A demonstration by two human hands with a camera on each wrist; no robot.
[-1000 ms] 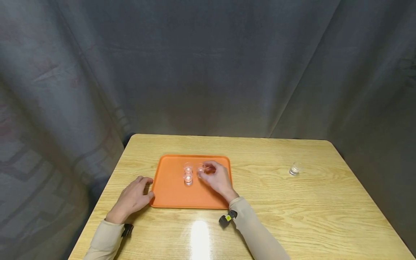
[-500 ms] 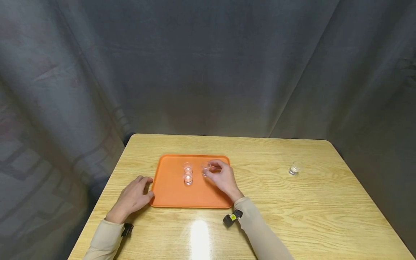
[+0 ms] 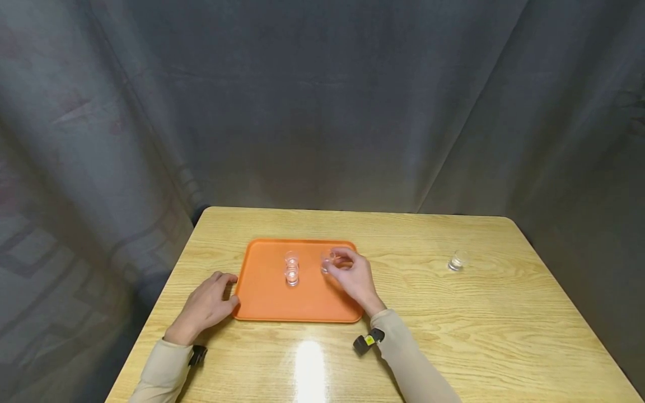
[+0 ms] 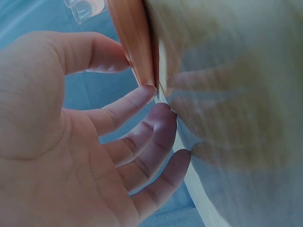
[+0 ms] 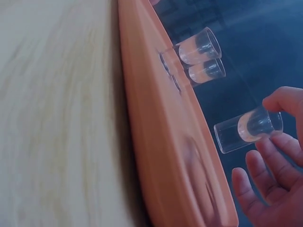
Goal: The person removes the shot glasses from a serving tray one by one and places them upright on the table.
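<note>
My right hand pinches a clear shot glass near its rim, between thumb and fingers, over the right half of an orange tray. In the right wrist view, this held glass hangs tilted above the tray with liquid inside. Two more shot glasses stand on the tray one behind the other, the nearer glass and the farther glass. At the tray's left edge rests my left hand, fingers loosely bent. Its thumb and index fingertip touch the rim in the left wrist view.
Another clear shot glass stands alone on the right side of the wooden table. Behind the table and along its sides hangs a dark grey curtain.
My right hand has moved to the right over the tray with the shot glass, away from the two standing glasses. The left hand has kept its place at the tray's edge.
</note>
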